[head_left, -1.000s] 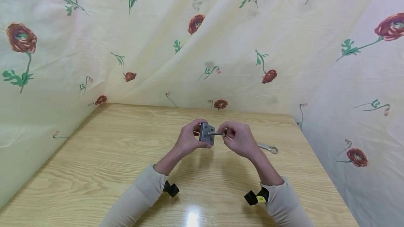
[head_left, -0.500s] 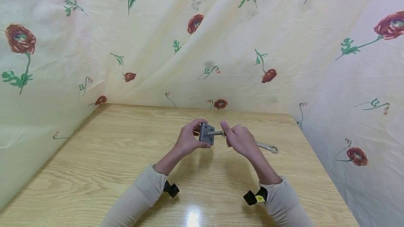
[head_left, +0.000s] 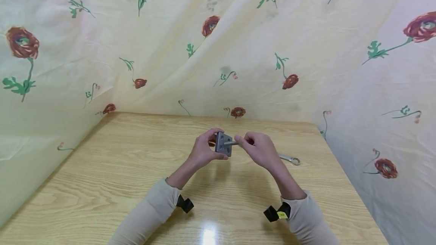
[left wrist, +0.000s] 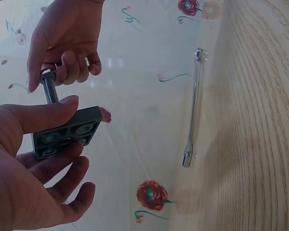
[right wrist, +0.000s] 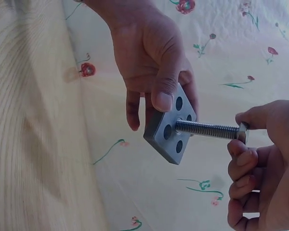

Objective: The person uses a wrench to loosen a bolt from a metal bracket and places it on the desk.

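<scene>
My left hand (head_left: 202,150) grips a square grey plate (right wrist: 159,136) by its edges, thumb on one side and fingers on the other. Round holes show in the plate's face. From the middle of that face stands a threaded hex bolt (right wrist: 207,129), its tip in the plate and its head outward. The thumb and fingers of my right hand (head_left: 260,150) pinch the bolt at its head, as the right wrist view shows. Both hands hold these parts above the table. How deep the bolt goes is hidden by the plate.
A combination wrench (left wrist: 192,110) lies on the wood-grain table (head_left: 102,169), to the right of my right hand in the head view. Flower-printed cloth (head_left: 163,48) hangs along the back and both sides of the table.
The right thumb was lifted away from the bolt half a second ago and is now down against its head. The left hand and plate stay nearly still.
</scene>
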Tool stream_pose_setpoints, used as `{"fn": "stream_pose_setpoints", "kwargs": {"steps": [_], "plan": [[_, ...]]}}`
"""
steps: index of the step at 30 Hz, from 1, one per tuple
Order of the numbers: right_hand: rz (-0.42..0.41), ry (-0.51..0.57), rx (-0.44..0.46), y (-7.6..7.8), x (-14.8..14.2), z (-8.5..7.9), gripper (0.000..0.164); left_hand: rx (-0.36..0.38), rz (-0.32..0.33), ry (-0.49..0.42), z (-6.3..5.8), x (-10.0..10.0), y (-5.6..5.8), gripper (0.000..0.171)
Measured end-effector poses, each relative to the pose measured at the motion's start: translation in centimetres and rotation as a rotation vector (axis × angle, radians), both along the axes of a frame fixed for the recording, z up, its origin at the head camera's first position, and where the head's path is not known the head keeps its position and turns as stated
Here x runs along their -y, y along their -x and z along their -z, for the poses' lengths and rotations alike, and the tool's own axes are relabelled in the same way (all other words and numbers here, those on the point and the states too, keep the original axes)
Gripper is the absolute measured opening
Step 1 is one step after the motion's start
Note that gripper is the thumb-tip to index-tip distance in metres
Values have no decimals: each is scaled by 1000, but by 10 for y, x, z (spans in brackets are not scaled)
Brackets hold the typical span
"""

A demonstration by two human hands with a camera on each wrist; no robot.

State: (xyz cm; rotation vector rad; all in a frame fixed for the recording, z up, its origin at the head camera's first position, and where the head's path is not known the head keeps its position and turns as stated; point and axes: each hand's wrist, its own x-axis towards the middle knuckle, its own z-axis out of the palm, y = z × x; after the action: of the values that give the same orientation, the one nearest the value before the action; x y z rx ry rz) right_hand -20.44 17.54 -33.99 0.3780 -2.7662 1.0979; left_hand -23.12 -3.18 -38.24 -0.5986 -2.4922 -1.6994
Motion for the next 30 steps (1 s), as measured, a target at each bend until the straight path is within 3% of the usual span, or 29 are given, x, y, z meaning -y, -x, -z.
{"fn": "stream_pose_setpoints", "kwargs": {"steps": [10,21,26,30], "plan": [[-79,61,-181,-2,-6,-4,13,0,8,-11,0,1,2,75],[-137,71,-225,1,-5,-3,19,5,10,-15,1,1,2,75],[-191,22,-293,1,-6,-1,22,7,11,-18,1,1,2,75],[-220,-16,-288,0,-5,-1,27,2,0,-11,1,2,2,75]]}}
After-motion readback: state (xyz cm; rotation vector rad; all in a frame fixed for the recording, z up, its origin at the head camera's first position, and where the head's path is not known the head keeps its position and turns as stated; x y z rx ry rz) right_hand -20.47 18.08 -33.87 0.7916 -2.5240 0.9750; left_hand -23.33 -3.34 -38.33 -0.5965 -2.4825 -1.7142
